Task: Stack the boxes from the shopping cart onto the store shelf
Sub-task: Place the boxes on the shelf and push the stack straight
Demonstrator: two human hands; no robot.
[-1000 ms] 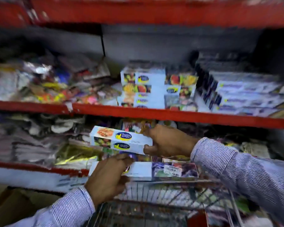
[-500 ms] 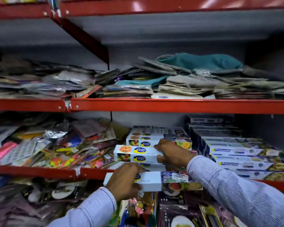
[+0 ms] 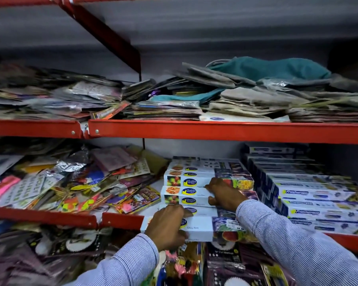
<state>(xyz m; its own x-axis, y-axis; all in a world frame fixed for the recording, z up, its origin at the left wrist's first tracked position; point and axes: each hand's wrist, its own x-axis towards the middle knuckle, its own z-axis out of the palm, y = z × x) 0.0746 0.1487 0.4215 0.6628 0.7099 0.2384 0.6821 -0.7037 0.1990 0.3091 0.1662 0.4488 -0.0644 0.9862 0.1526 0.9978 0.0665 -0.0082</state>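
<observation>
Two long white cling-film boxes with fruit pictures are in my hands at the middle shelf (image 3: 120,220). My right hand (image 3: 223,194) grips the upper box (image 3: 186,196), which rests against the front of a stack of like boxes (image 3: 203,170) on that shelf. My left hand (image 3: 166,227) grips the lower box (image 3: 200,229), held at the shelf's red front edge, partly overhanging it. The shopping cart is out of view.
Right of the stack lie rows of blue-and-white wrap boxes (image 3: 314,195). Loose colourful packets (image 3: 71,182) crowd the shelf's left half. The shelf above (image 3: 215,131) holds flat packets and folded cloths. Hanging packets (image 3: 194,265) fill the space below.
Both hands have lifted the two boxes from below the shelf up to it. The upper box now rests against the stack and the lower one has reached the shelf edge. My view has tilted up.
</observation>
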